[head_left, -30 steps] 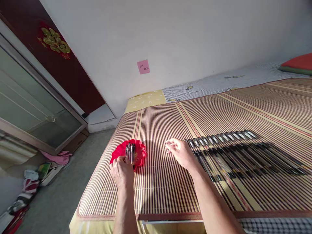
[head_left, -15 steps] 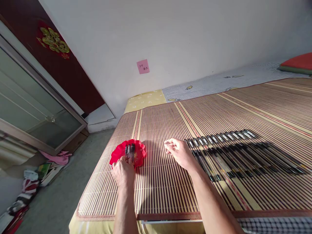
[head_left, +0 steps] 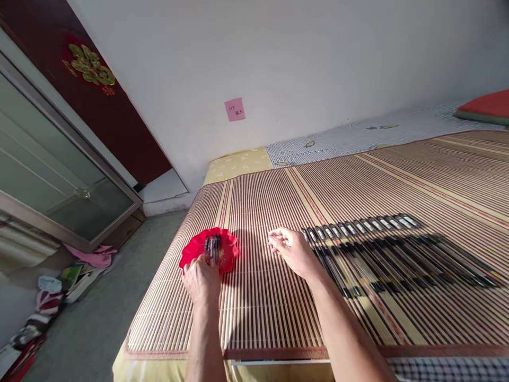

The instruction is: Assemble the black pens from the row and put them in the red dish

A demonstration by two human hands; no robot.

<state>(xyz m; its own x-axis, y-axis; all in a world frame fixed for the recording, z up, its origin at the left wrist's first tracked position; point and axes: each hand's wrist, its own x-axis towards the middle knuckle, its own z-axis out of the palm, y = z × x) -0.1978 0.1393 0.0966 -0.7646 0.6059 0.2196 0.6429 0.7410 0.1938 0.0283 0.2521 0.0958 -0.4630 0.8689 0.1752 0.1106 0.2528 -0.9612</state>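
A red scalloped plate (head_left: 193,248) lies on a striped bamboo mat (head_left: 278,201), with a few dark pens (head_left: 212,246) lying across it. My left hand (head_left: 202,281) rests at the plate's near edge with its fingers curled on the ends of those pens. My right hand (head_left: 292,250) hovers over the mat to the right of the plate, fingers loosely curled, nothing showing in it. Just to its right several dark pens (head_left: 393,252) lie side by side in a long row on the mat.
The mat covers a bed whose near edge (head_left: 278,355) runs below my arms. A white wall with a pink note (head_left: 234,109) stands behind. To the left are a glass door (head_left: 47,175), bare floor and scattered clothes (head_left: 59,281). A red cushion (head_left: 487,103) lies far right.
My left hand has shifted a little to the right and nearer to the plate's pens. My right hand has barely moved.
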